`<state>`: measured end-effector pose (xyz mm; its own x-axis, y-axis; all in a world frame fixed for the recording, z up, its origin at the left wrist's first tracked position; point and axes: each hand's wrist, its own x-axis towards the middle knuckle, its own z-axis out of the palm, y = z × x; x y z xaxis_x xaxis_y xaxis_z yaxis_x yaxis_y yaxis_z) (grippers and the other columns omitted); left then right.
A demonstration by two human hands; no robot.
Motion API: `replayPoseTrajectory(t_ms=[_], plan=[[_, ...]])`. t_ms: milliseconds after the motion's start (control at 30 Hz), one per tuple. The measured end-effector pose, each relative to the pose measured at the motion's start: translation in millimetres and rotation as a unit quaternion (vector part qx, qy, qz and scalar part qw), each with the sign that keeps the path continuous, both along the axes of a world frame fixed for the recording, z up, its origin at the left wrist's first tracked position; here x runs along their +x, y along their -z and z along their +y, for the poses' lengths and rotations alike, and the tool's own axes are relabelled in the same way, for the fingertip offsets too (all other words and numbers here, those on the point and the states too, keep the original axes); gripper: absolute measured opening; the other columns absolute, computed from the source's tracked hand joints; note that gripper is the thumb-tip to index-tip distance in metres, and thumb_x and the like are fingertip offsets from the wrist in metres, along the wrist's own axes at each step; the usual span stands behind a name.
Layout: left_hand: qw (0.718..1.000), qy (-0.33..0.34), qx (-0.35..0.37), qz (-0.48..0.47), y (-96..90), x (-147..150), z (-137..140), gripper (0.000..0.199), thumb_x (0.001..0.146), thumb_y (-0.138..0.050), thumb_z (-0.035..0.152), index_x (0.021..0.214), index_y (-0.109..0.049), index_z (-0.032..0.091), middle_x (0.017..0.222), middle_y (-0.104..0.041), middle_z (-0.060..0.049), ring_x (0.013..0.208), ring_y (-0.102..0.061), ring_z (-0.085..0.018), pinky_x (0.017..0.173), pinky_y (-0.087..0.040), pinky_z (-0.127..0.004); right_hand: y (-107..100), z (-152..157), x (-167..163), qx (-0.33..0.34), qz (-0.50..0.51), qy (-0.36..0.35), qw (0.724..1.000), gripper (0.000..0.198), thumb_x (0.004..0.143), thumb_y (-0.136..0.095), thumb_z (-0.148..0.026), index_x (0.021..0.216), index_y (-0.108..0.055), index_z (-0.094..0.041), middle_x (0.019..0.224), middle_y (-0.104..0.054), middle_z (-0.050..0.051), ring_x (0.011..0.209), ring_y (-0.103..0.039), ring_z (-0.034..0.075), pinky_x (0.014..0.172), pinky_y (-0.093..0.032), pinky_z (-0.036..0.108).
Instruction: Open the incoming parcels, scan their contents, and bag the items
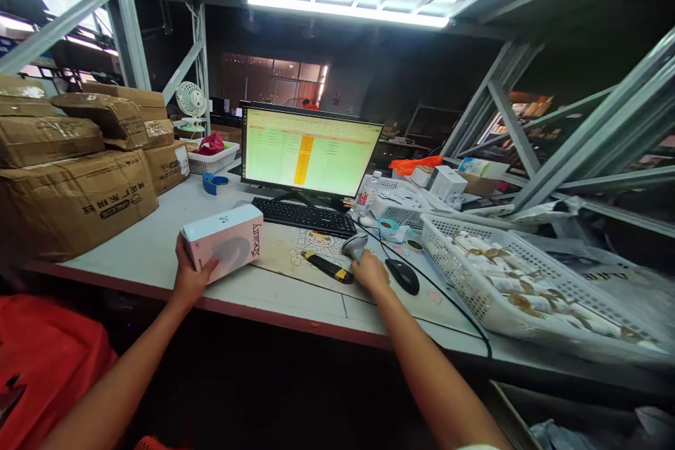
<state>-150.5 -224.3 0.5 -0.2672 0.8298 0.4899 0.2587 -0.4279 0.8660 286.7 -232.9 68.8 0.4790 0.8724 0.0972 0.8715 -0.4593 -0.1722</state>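
Observation:
My left hand (193, 273) grips the near left end of a pink box (224, 245) with a pale top and dark lettering, tilted over the table's front edge. At the centre right, my right hand (372, 271) is closed around the handle of a grey barcode scanner (354, 247), whose head points away from me. A yellow and black utility knife (327, 266) lies just left of that hand. To its right sits a black computer mouse (402, 276). Behind them are a black keyboard (304, 216) and a lit monitor (310, 152) showing a spreadsheet-like page.
Brown cartons (79, 197) are stacked on the left. A white perforated basket (458, 274) of small wrapped items stands on the right, near a plastic bottle (368, 191). A blue tape dispenser (211, 183) and a small fan (190, 100) are at the back left.

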Motion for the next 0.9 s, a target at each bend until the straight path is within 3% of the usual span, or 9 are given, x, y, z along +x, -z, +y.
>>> replayPoseTrajectory(t_ms=[133,233,367,500,633,733,833,900], plan=[[0.993,0.023,-0.09,0.068,5.9,9,17,0.099,0.079,-0.075,0.054,0.157,-0.024,0.02,0.143,-0.057,-0.018,0.129,-0.06,-0.032,0.111,-0.049,-0.049,-8,12,-3,0.061,-0.037,0.009,0.997,0.054,0.1,-0.046,-0.03,0.148,-0.045,-0.005,0.14,-0.056,0.028,0.136,-0.052,0.036,0.109,-0.042,0.043],[0.979,-0.001,-0.148,0.139,2.7,9,15,0.089,0.078,-0.074,0.058,0.15,-0.035,0.023,0.13,-0.066,-0.015,0.117,-0.067,-0.035,0.098,-0.056,-0.049,-20,43,-11,0.077,-0.048,-0.037,0.995,0.055,0.106,-0.03,-0.028,0.157,-0.034,-0.009,0.15,-0.05,0.023,0.142,-0.046,0.031,0.115,-0.037,0.04],[0.959,-0.024,-0.195,0.204,0.6,9,16,0.086,0.081,-0.067,0.064,0.149,-0.036,0.021,0.123,-0.068,-0.016,0.111,-0.068,-0.039,0.089,-0.057,-0.051,-20,97,-28,-0.01,-0.013,-0.115,0.993,0.045,0.098,-0.056,-0.029,0.143,-0.057,-0.02,0.131,-0.068,0.016,0.122,-0.063,0.029,0.102,-0.048,0.037],[0.957,-0.063,-0.143,0.245,7.7,11,21,0.084,0.082,-0.061,0.067,0.146,-0.042,0.016,0.121,-0.065,-0.018,0.114,-0.063,-0.04,0.095,-0.054,-0.053,-13,130,-46,-0.052,-0.007,-0.124,0.991,0.046,0.098,-0.064,-0.04,0.137,-0.06,-0.016,0.134,-0.064,0.016,0.12,-0.064,0.028,0.104,-0.049,0.045],[0.952,-0.083,-0.119,0.271,12.2,13,23,0.088,0.082,-0.059,0.069,0.149,-0.043,0.014,0.121,-0.064,-0.019,0.118,-0.059,-0.04,0.1,-0.051,-0.053,-14,138,-53,-0.076,-0.009,-0.117,0.99,0.042,0.099,-0.065,-0.044,0.127,-0.064,-0.013,0.131,-0.065,0.014,0.117,-0.064,0.027,0.103,-0.051,0.05],[0.952,-0.065,-0.15,0.258,7.3,14,20,0.088,0.084,-0.059,0.068,0.153,-0.037,0.019,0.125,-0.064,-0.017,0.116,-0.062,-0.038,0.093,-0.054,-0.048,-27,138,-56,-0.07,-0.008,-0.126,0.99,0.037,0.098,-0.066,-0.037,0.126,-0.066,-0.012,0.13,-0.067,0.015,0.119,-0.065,0.028,0.103,-0.051,0.05],[0.947,-0.041,-0.198,0.249,-0.3,14,16,0.085,0.086,-0.06,0.067,0.154,-0.034,0.023,0.126,-0.067,-0.016,0.112,-0.067,-0.039,0.086,-0.055,-0.046,-52,132,-73,-0.02,0.0,-0.182,0.983,0.044,0.103,-0.056,-0.033,0.14,-0.06,-0.01,0.132,-0.066,0.021,0.124,-0.063,0.031,0.105,-0.049,0.046],[0.946,-0.035,-0.203,0.251,-3.2,14,13,0.084,0.087,-0.06,0.068,0.153,-0.033,0.025,0.126,-0.069,-0.015,0.11,-0.069,-0.04,0.084,-0.055,-0.045,-72,122,-97,0.016,0.014,-0.257,0.966,0.05,0.106,-0.05,-0.04,0.149,-0.053,-0.015,0.134,-0.066,0.017,0.125,-0.063,0.027,0.107,-0.047,0.04]])
